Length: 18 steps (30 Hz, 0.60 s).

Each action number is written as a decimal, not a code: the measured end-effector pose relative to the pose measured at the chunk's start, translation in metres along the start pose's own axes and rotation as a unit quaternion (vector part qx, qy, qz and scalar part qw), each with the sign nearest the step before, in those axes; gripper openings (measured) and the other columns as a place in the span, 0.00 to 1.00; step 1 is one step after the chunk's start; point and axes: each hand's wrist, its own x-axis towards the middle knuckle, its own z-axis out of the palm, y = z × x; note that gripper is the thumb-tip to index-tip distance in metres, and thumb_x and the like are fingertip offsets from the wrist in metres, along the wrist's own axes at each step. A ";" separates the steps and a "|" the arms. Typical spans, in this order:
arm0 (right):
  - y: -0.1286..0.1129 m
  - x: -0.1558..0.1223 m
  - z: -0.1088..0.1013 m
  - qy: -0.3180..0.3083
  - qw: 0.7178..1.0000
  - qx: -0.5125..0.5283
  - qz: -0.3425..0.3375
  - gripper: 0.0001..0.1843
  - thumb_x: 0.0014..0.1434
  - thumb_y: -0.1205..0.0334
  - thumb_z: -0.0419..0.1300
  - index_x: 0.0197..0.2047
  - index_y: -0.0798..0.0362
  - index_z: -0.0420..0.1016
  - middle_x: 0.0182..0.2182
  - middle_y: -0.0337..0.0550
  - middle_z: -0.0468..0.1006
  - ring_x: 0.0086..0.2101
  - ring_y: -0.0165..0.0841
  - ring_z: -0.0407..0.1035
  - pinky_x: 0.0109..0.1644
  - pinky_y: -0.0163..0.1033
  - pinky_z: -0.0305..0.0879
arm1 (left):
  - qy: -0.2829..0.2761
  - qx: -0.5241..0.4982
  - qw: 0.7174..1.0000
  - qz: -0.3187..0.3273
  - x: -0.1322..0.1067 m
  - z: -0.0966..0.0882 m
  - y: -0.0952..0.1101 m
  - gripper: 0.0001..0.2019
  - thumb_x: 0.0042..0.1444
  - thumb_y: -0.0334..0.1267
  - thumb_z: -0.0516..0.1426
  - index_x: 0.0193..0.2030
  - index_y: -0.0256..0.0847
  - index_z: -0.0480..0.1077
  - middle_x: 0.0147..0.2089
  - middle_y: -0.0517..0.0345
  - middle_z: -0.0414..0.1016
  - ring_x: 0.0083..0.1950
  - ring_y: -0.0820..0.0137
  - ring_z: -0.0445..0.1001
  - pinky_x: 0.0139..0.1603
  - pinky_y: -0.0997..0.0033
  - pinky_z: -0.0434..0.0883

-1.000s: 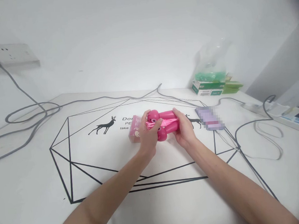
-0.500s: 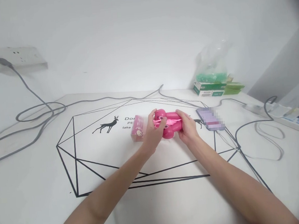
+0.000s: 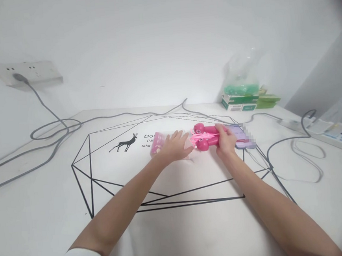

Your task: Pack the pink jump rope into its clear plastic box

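A pink jump rope [image 3: 206, 136] with two thick handles, their round ends shaped like cartoon heads with eyes, is held off to the right of the box. My right hand [image 3: 227, 141] is closed around the far ends of both handles, and the pink cord is bundled between them. My left hand [image 3: 172, 148] lies over a clear plastic box [image 3: 157, 144] with a pink printed end. Its fingers are spread and stretched out, touching the box or just above it. The hand hides much of the box's middle.
Right of the jump rope, a phone [image 3: 245, 138] lies with a cable attached. Green-and-white boxes [image 3: 240, 101] and a plastic bag [image 3: 241, 77] stand at the back wall. Cords [image 3: 54, 133] run along the left and back, and a power strip [image 3: 295, 124] lies at the right.
My right hand has moved right with the jump rope. My left hand has let go of its head end and now spreads over the clear box. The view has shifted slightly.
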 end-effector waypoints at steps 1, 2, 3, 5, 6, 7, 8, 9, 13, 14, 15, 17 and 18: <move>0.003 0.001 -0.002 0.002 1.000 -0.011 -0.009 0.21 0.40 0.56 0.73 0.38 0.54 0.77 0.29 0.35 0.77 0.31 0.31 0.73 0.33 0.35 0.72 | -0.025 0.012 1.000 -0.007 0.004 0.001 0.003 0.30 0.63 0.50 0.50 0.69 0.41 0.53 0.73 0.40 0.50 0.74 0.50 0.47 0.68 0.40 0.49; 0.005 0.002 -0.004 0.003 1.000 -0.022 -0.020 0.21 0.41 0.55 0.73 0.38 0.54 0.77 0.30 0.36 0.77 0.31 0.31 0.73 0.34 0.35 0.72 | -0.041 0.019 0.999 -0.012 0.008 0.001 0.007 0.31 0.63 0.49 0.50 0.69 0.40 0.52 0.73 0.39 0.49 0.74 0.50 0.46 0.68 0.40 0.49; 0.007 0.003 -0.005 0.005 0.999 -0.033 -0.032 0.21 0.41 0.54 0.72 0.38 0.54 0.78 0.30 0.36 0.77 0.32 0.31 0.73 0.35 0.36 0.72 | -0.052 0.022 0.998 -0.017 0.012 0.001 0.010 0.31 0.62 0.47 0.51 0.69 0.39 0.51 0.73 0.38 0.49 0.74 0.50 0.46 0.68 0.40 0.50; 0.010 0.004 -0.008 0.006 0.997 -0.051 -0.052 0.20 0.43 0.53 0.71 0.38 0.55 0.78 0.31 0.37 0.77 0.33 0.32 0.73 0.36 0.36 0.72 | -0.068 0.024 0.997 -0.029 0.018 0.001 0.016 0.32 0.61 0.44 0.53 0.69 0.37 0.51 0.73 0.35 0.48 0.74 0.48 0.45 0.67 0.38 0.49; 0.010 0.004 -0.009 0.006 0.997 -0.056 -0.057 0.20 0.43 0.53 0.71 0.38 0.55 0.78 0.32 0.38 0.77 0.33 0.32 0.73 0.37 0.37 0.72 | -0.076 0.026 0.996 -0.037 0.020 0.000 0.019 0.33 0.60 0.42 0.54 0.69 0.36 0.50 0.73 0.34 0.46 0.74 0.47 0.45 0.67 0.36 0.49; 0.011 0.005 -0.010 0.007 0.997 -0.058 -0.059 0.20 0.43 0.53 0.71 0.38 0.55 0.78 0.33 0.38 0.78 0.34 0.32 0.73 0.37 0.37 0.72 | -0.084 0.027 0.995 -0.045 0.022 -0.001 0.021 0.34 0.59 0.41 0.55 0.70 0.36 0.49 0.73 0.33 0.45 0.74 0.46 0.44 0.67 0.34 0.48; 0.011 0.005 -0.011 0.007 0.997 -0.058 -0.059 0.20 0.43 0.53 0.71 0.38 0.55 0.78 0.33 0.39 0.78 0.35 0.33 0.73 0.37 0.37 0.72 | -0.091 0.029 0.994 -0.054 0.023 -0.001 0.023 0.35 0.58 0.40 0.56 0.70 0.36 0.49 0.74 0.32 0.43 0.74 0.46 0.43 0.66 0.33 0.48; 0.011 0.006 -0.011 0.007 0.997 -0.055 -0.057 0.20 0.43 0.53 0.71 0.38 0.54 0.77 0.34 0.39 0.78 0.35 0.33 0.73 0.37 0.37 0.72 | -0.097 0.030 0.993 -0.061 0.023 -0.002 0.025 0.35 0.57 0.38 0.56 0.70 0.37 0.48 0.74 0.32 0.42 0.74 0.45 0.42 0.66 0.32 0.48; 0.006 0.010 -0.012 0.012 0.998 -0.046 -0.049 0.19 0.44 0.54 0.71 0.38 0.54 0.76 0.33 0.37 0.76 0.35 0.33 0.73 0.37 0.37 0.72 | -0.112 0.038 0.990 -0.082 0.025 -0.005 0.031 0.34 0.54 0.26 0.55 0.68 0.41 0.51 0.73 0.34 0.45 0.74 0.47 0.45 0.63 0.29 0.51; 0.004 0.010 -0.011 0.014 0.998 -0.043 -0.051 0.19 0.44 0.54 0.70 0.38 0.54 0.76 0.33 0.37 0.76 0.35 0.32 0.73 0.37 0.37 0.72 | -0.115 0.041 0.989 -0.086 0.026 -0.005 0.033 0.35 0.53 0.23 0.54 0.68 0.41 0.52 0.73 0.34 0.46 0.74 0.47 0.45 0.63 0.28 0.51; 0.002 0.011 -0.010 0.014 0.998 -0.038 -0.054 0.19 0.44 0.54 0.70 0.38 0.54 0.76 0.33 0.37 0.76 0.36 0.32 0.73 0.37 0.36 0.72 | -0.119 0.043 0.988 -0.090 0.027 -0.005 0.034 0.35 0.52 0.22 0.54 0.67 0.41 0.52 0.73 0.34 0.46 0.74 0.46 0.45 0.62 0.27 0.51; -0.002 0.010 -0.009 0.010 0.998 -0.029 -0.061 0.19 0.44 0.55 0.71 0.38 0.54 0.76 0.34 0.38 0.76 0.36 0.33 0.73 0.38 0.36 0.72 | -0.127 0.045 0.987 -0.093 0.028 -0.005 0.036 0.37 0.50 0.20 0.54 0.67 0.41 0.52 0.73 0.33 0.44 0.74 0.44 0.44 0.61 0.24 0.51; -0.004 0.010 -0.008 0.009 0.998 -0.024 -0.064 0.19 0.44 0.55 0.71 0.38 0.54 0.76 0.34 0.39 0.76 0.37 0.33 0.73 0.38 0.37 0.72 | -0.129 0.044 0.986 -0.091 0.027 -0.005 0.036 0.38 0.49 0.19 0.54 0.67 0.41 0.52 0.73 0.32 0.44 0.74 0.43 0.43 0.60 0.24 0.51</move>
